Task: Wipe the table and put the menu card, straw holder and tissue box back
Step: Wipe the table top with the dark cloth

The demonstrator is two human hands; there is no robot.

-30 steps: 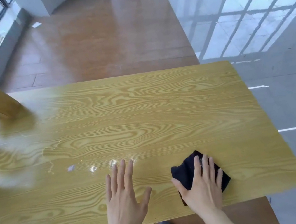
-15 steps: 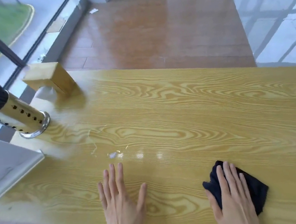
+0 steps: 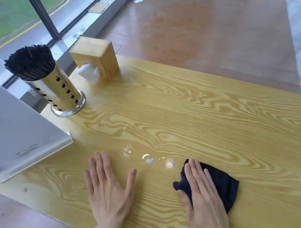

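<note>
Tabletop point(image 3: 215, 115) of yellow wood grain fills most of the head view, with both bare hands laid on it near the person's edge. The left hand point(image 3: 108, 191) lies palm down, fingers straight and close together, thumb spread out to the side; it holds nothing and touches only the wood. The right hand point(image 3: 202, 196) is also flat and spread, pressing down on a dark cloth point(image 3: 223, 183) that is bunched under the palm and sticks out past the fingers on the far and outer sides. The fingers lie on top of the cloth and are not curled around it.

Between the two hands, a little farther out, small wet spots point(image 3: 149, 160) shine on the surface, and a thin pale streak point(image 3: 127, 135) runs away from them.

At the table's left end stands a metal straw holder point(image 3: 59, 92), upright, perforated, packed with black straws point(image 3: 30, 62). Just beside it, toward the far corner, is a wooden tissue box point(image 3: 95, 57) with a white tissue point(image 3: 89, 73) poking from the side that faces the holder. A white menu card point(image 3: 5, 125) leans over the near left corner, its print too blurred to read. Beyond the table are a brown floor point(image 3: 191, 28) and a window point(image 3: 3, 22).
</note>
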